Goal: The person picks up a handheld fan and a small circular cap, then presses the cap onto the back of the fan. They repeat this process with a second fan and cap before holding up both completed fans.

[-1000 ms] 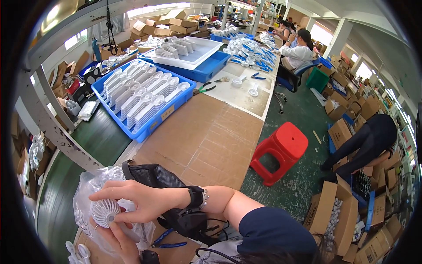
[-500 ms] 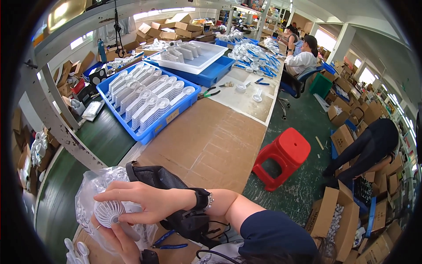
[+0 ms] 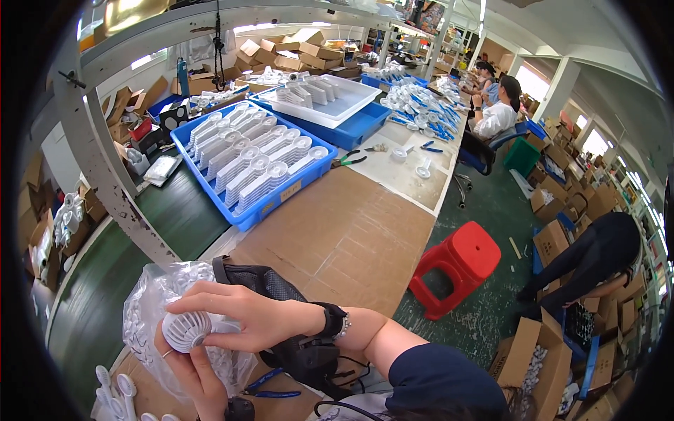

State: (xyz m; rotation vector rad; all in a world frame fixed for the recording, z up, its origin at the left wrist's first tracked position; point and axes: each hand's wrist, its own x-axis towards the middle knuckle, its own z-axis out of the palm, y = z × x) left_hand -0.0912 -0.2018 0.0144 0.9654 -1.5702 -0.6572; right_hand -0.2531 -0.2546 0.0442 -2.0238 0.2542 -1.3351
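Observation:
Between my two hands is a white handheld fan [image 3: 186,332], its ribbed round grille facing up. My left hand [image 3: 199,379] is closed around it from below, with a ring on one finger. From the right, my right hand [image 3: 253,319] pinches the grille's rim with thumb and fingers. Behind the hands lies a clear plastic bag [image 3: 145,309] of small white parts. Several white fan-shaped pieces [image 3: 116,393] lie at the lower left. Beside my left wrist are blue-handled pliers [image 3: 274,393]. A black mesh bag [image 3: 263,279] sits under my right forearm.
A blue tray [image 3: 246,219] holds rows of white fan bodies. Beyond it a white tray [image 3: 344,112] rests on another blue tray [image 3: 351,137]. Green-handled pliers [image 3: 351,161] lie nearby. A red stool [image 3: 463,259] stands right of the cardboard-covered table [image 3: 330,231]. Other people sit farther off.
The whole view has shifted, so the surroundings appear farther right and lower. Both hands still hold the fan, and its grille has tilted slightly.

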